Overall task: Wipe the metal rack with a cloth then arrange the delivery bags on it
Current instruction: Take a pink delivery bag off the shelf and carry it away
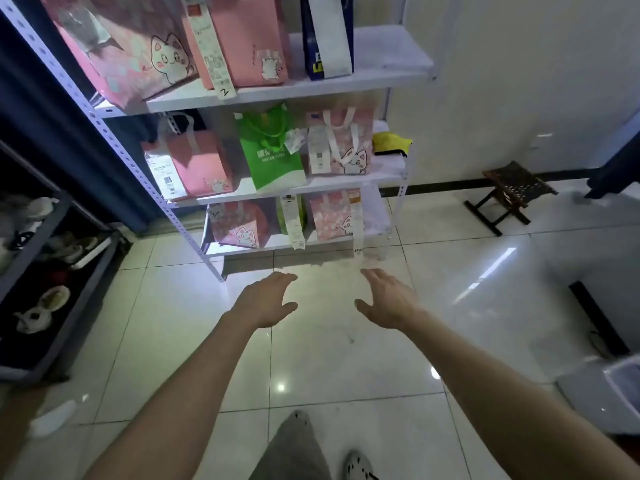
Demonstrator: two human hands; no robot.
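A white metal rack [270, 95] stands ahead with delivery bags on three shelves. The top shelf carries pink cat-print bags [138, 53] and a dark blue bag [327, 36]. On the middle shelf sit a pink bag [197, 164], a green bag [272, 150], another pink cat bag [343, 147] and a yellow cloth [391, 142] at the right end. Pink bags [239, 225] with long receipts fill the bottom shelf. My left hand [266, 299] and right hand [388, 299] hover empty over the floor in front of the rack, fingers relaxed, palms facing each other.
A dark shoe rack [52, 271] with shoes stands at the left. A small wooden stool [509, 192] sits by the wall to the right. A white bin [623, 382] is at the right edge. Glossy tiled floor [329, 358] spreads below my arms.
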